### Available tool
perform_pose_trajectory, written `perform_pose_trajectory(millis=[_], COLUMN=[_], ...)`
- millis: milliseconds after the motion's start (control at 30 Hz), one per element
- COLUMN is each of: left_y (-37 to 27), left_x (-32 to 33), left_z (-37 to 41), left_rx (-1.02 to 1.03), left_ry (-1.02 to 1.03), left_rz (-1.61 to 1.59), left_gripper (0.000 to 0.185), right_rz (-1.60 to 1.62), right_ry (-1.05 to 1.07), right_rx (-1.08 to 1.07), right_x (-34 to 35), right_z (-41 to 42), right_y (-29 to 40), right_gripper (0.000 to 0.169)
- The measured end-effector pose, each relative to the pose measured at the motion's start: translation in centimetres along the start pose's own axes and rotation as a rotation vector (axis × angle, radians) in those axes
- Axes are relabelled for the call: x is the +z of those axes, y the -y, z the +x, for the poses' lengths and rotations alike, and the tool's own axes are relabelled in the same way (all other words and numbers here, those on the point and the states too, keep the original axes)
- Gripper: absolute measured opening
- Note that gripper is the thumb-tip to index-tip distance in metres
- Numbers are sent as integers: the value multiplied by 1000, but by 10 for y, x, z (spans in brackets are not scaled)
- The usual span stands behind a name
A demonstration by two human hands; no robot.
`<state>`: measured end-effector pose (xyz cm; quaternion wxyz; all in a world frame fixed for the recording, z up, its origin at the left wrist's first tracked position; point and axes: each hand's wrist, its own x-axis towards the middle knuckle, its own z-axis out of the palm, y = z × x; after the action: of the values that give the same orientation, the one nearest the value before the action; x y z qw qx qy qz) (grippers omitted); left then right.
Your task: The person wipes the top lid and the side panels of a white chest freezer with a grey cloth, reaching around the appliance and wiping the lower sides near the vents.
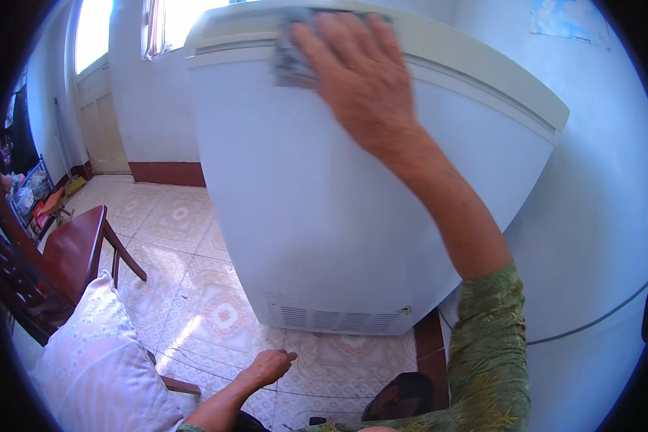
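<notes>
My right hand [364, 75] presses a grey patterned cloth [294, 62] flat against the upper side of a white chest freezer [313, 205]. The cloth is blurred and spans the seam below the freezer's cream lid [480, 73]. Part of it lies hidden under my fingers. Lower down, my left hand [272, 367] hangs over the tiled floor with its fingers curled in. Nothing shows in it, and it is apart from the freezer. A slotted vent grille [337, 319] runs along the freezer's bottom edge.
At left stand a dark red wooden chair [75, 248] and a white cushion [102, 362]. A grey cable [594, 321] runs along the right wall. Near my feet is a dark round object [402, 397]. Bagged items [29, 191] fill a rack beyond the chair, near a door [105, 124].
</notes>
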<state>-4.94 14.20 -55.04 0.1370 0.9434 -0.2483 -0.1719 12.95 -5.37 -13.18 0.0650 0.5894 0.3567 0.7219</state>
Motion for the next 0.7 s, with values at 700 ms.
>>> perform_pose_trajectory(millis=[700], left_y=[-44], left_x=[-32], left_z=[-8], left_rx=[180], left_ry=[-140], left_rz=[119], left_gripper=[26], right_rz=[-436], right_ry=[-187], right_rx=[609], right_x=[-107], right_z=[-108], right_y=[-161], right_gripper=[44])
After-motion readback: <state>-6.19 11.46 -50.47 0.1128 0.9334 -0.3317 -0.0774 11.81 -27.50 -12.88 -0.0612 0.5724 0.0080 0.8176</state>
